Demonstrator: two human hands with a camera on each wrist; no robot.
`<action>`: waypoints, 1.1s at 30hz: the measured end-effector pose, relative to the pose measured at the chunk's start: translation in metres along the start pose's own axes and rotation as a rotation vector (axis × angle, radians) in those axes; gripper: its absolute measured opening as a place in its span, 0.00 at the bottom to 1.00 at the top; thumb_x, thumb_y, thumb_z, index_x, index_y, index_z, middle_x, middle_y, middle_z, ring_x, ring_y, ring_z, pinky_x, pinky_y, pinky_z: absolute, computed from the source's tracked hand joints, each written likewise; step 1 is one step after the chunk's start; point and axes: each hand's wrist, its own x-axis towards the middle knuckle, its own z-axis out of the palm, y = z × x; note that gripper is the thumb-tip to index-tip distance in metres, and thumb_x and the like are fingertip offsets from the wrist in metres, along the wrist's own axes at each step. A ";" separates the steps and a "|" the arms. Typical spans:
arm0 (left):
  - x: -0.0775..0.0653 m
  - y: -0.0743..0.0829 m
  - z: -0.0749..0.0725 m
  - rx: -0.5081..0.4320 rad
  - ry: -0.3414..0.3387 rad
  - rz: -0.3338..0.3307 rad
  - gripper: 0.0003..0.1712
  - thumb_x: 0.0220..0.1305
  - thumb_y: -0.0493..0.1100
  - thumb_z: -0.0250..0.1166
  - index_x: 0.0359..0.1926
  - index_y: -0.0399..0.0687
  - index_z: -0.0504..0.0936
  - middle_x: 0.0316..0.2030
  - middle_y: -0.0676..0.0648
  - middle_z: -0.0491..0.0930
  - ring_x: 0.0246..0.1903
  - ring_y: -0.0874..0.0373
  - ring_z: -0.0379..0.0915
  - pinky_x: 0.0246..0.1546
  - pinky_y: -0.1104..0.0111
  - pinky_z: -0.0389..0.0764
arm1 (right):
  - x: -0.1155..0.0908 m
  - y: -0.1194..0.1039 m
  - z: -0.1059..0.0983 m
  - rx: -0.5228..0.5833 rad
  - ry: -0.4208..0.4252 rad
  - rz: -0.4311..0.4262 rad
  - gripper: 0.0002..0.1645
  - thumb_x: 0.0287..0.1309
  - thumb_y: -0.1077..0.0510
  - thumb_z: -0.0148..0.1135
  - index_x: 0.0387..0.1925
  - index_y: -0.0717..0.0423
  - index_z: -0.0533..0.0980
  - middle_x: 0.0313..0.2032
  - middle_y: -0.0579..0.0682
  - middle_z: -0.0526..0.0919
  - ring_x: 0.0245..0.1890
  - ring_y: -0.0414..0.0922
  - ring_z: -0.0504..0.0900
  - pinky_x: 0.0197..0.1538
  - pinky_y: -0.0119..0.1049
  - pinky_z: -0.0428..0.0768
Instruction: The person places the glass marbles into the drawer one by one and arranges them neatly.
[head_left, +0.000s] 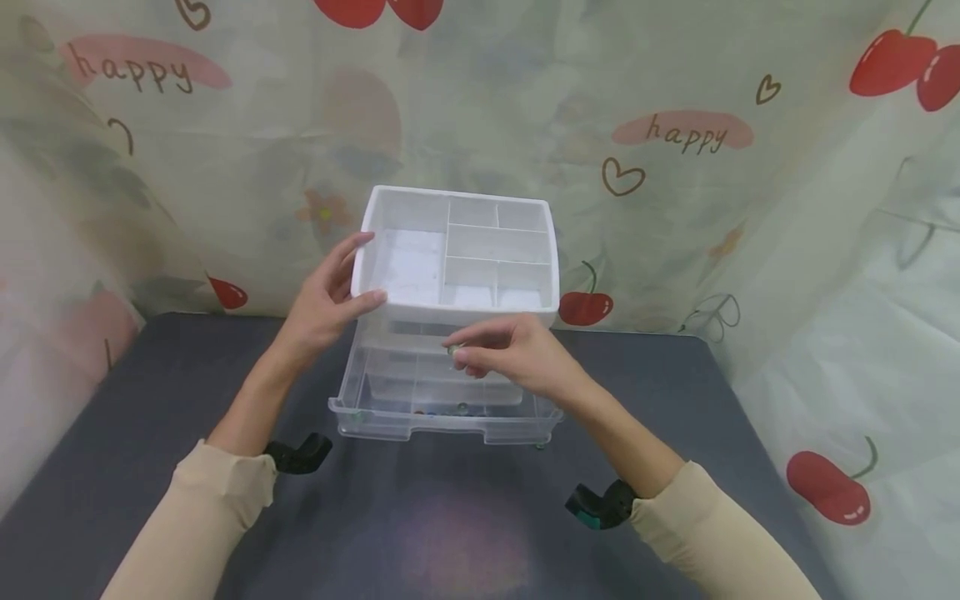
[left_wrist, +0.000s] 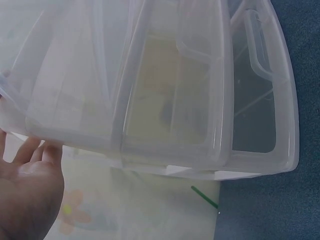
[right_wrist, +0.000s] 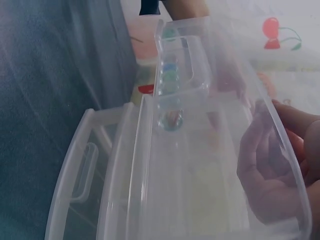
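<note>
In the head view, a clear plastic drawer organizer [head_left: 442, 392] stands on the table, topped by a white divided tray [head_left: 405, 267]. My left hand [head_left: 318, 292] grips the left side of the white top, thumb on its front rim and fingers along the side. An upper clear drawer [head_left: 450, 427] is pulled out toward me, with several glass marbles [right_wrist: 171, 120] inside along its front. Above this drawer, my right hand [head_left: 517, 354] pinches a small glass marble [head_left: 453, 351] between thumb and fingers. The right wrist view shows that hand partly through the clear drawer wall.
A dark cloth covers the table [head_left: 300, 525]. Close behind the organizer hangs a light curtain [head_left: 510, 117] printed with cherries and words. Lower clear drawers [left_wrist: 255, 110] sit pushed in below. A small greenish marble [head_left: 540, 447] shows near the pulled-out drawer's right corner.
</note>
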 end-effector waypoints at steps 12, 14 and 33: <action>0.001 -0.001 0.002 0.018 -0.007 0.008 0.42 0.66 0.33 0.65 0.75 0.57 0.59 0.73 0.35 0.56 0.68 0.40 0.59 0.49 0.72 0.74 | 0.021 -0.001 0.011 -0.023 -0.060 0.041 0.13 0.60 0.57 0.70 0.47 0.55 0.86 0.34 0.51 0.88 0.35 0.50 0.87 0.43 0.41 0.83; 0.001 0.000 0.002 0.020 -0.003 0.004 0.42 0.66 0.33 0.65 0.75 0.58 0.59 0.73 0.35 0.56 0.68 0.41 0.59 0.49 0.73 0.74 | 0.025 0.000 0.012 -0.022 -0.075 0.056 0.13 0.60 0.58 0.70 0.46 0.55 0.86 0.34 0.51 0.89 0.37 0.52 0.87 0.43 0.41 0.83; -0.001 0.001 0.002 0.015 0.003 0.003 0.42 0.66 0.33 0.65 0.76 0.57 0.59 0.73 0.35 0.56 0.69 0.42 0.59 0.51 0.73 0.73 | 0.042 0.007 0.031 -0.017 -0.166 0.224 0.13 0.59 0.64 0.69 0.45 0.65 0.85 0.34 0.53 0.89 0.33 0.47 0.88 0.42 0.43 0.84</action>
